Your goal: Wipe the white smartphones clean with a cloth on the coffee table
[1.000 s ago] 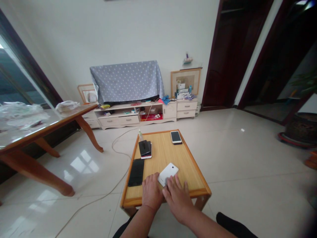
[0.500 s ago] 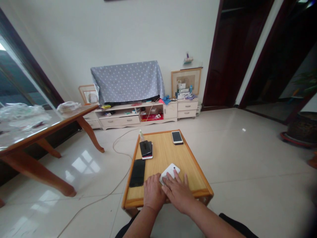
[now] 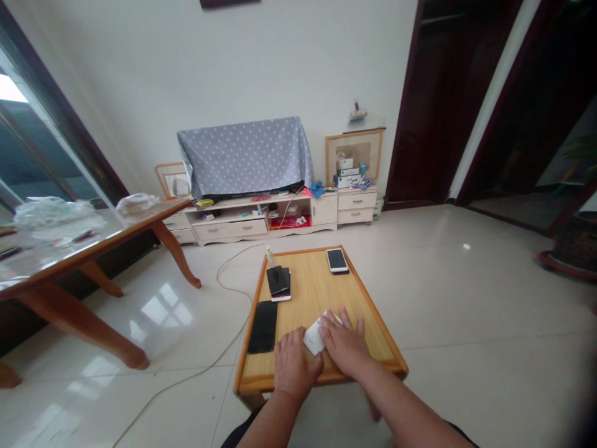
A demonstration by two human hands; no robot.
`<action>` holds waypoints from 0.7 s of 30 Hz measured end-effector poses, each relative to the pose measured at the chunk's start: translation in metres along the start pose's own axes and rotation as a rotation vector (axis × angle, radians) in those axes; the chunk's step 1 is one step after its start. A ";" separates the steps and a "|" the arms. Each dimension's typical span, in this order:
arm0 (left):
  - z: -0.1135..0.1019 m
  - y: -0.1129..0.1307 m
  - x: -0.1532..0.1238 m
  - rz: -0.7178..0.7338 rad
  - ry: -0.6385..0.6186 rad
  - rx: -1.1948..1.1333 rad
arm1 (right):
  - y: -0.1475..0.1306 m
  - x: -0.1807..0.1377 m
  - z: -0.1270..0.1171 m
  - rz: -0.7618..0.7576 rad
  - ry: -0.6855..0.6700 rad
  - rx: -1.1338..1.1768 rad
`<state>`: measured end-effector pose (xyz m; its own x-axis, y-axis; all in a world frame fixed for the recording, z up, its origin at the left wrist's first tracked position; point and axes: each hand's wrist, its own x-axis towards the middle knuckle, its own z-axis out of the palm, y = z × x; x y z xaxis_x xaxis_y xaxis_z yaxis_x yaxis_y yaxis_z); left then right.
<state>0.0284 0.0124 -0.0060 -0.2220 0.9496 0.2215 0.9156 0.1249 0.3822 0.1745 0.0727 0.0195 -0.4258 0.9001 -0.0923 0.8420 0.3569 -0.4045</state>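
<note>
While two bare hands work over one white phone (image 3: 313, 340), it lies back up on the small wooden table (image 3: 310, 283), near the person's edge. Right hand (image 3: 344, 343): open, fingers spread, laid over the phone's far part, not wrapped round it. Left hand (image 3: 295, 363): fingers together and slightly bent, thumb apart, at the near-left corner; cannot tell if it grips. One black phone (image 3: 263, 327) lies flat left of the left hand. Beyond it, one stack of phones (image 3: 278, 281) (at least three, lower ones mostly covered), with one small bottle (image 3: 270, 256) just behind. Far right corner: two phones, one white-framed phone (image 3: 336, 260) on one dark phone (image 3: 342, 272).
</note>
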 end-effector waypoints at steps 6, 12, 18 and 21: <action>0.001 0.000 0.000 -0.018 -0.019 -0.015 | -0.016 -0.004 0.009 -0.225 -0.019 0.083; -0.003 0.001 0.000 -0.009 -0.021 -0.011 | 0.004 0.018 0.004 0.027 0.031 -0.005; -0.008 0.005 -0.002 -0.012 -0.002 -0.001 | 0.023 0.029 0.009 0.075 0.110 -0.016; -0.009 0.008 -0.001 -0.037 0.009 0.035 | 0.025 0.029 0.012 0.080 0.127 0.002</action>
<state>0.0327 0.0096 0.0045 -0.2588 0.9415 0.2157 0.9179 0.1701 0.3584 0.1788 0.1040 -0.0043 -0.3123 0.9500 -0.0088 0.8708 0.2825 -0.4024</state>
